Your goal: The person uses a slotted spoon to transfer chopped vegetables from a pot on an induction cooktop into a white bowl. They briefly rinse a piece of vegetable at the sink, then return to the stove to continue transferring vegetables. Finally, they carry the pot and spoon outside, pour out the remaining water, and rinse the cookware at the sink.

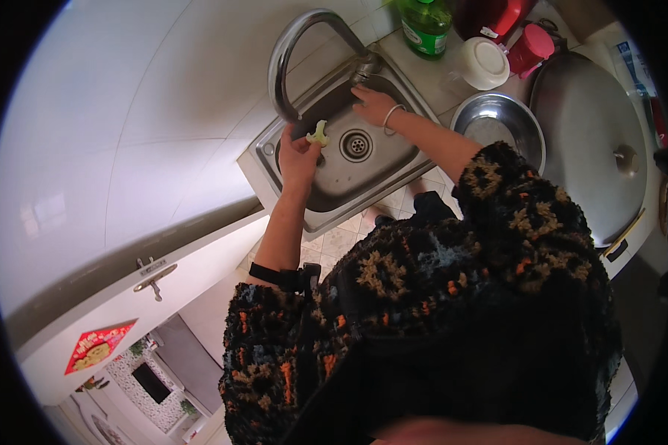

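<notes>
My left hand [299,158] grips a small pale green vegetable piece [318,134] between thumb and fingers, close to the spout end of the curved metal faucet [278,67]. Over the far right part of the stainless steel sink [339,178] is my right hand [374,105], near the faucet's base. Its fingers are apart and no held object shows; whether they touch the faucet cannot be seen. The round drain strainer [357,146] lies in the basin between the hands. No water stream is plainly visible.
Right of the sink stand a green dish soap bottle [426,30], a pale round container [484,64], a pink-lidded cup [531,47], a metal bowl [492,119] and a large domed metal lid [587,150]. A white door [200,272] stands at the left.
</notes>
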`<state>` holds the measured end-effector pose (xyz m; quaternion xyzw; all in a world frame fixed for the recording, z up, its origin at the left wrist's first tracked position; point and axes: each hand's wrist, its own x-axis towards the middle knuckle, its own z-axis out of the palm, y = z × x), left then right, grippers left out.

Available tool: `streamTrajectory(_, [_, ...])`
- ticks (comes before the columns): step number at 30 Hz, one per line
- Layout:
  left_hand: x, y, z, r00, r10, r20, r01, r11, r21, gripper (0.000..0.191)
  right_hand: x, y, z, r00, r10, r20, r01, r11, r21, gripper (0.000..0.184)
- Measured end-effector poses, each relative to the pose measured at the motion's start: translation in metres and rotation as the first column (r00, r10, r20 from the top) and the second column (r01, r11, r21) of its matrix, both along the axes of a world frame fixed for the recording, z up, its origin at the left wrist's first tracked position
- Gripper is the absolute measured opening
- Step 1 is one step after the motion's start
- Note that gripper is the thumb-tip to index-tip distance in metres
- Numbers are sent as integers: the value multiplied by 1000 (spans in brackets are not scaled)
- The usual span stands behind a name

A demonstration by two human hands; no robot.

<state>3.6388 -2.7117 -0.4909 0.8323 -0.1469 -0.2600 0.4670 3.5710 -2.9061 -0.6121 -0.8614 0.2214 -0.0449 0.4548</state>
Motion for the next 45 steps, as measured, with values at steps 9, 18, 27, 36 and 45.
streamTrajectory(9, [47,-27,-32,999,-47,10,47,997,67,69,-10,37,20,915,-395,84,280,771,572,24])
streamTrajectory(18, [41,-40,-43,994,-88,-70,89,996,5,71,20,57,5,947,-226,-229,281,237,930,22])
streamTrajectory(27, [61,-22,-59,941,13,-339,-21,1000,-22,72,39,71,-15,955,-93,-281,295,216,931,18])
streamTrajectory(36, [64,-12,-52,958,-35,-285,30,999,-19,67,44,33,-44,768,-445,-460,465,-105,879,19])
streamTrajectory(45, [57,-2,-37,983,-173,-57,179,978,107,63,41,-33,-11,654,-511,-558,150,-635,758,39])
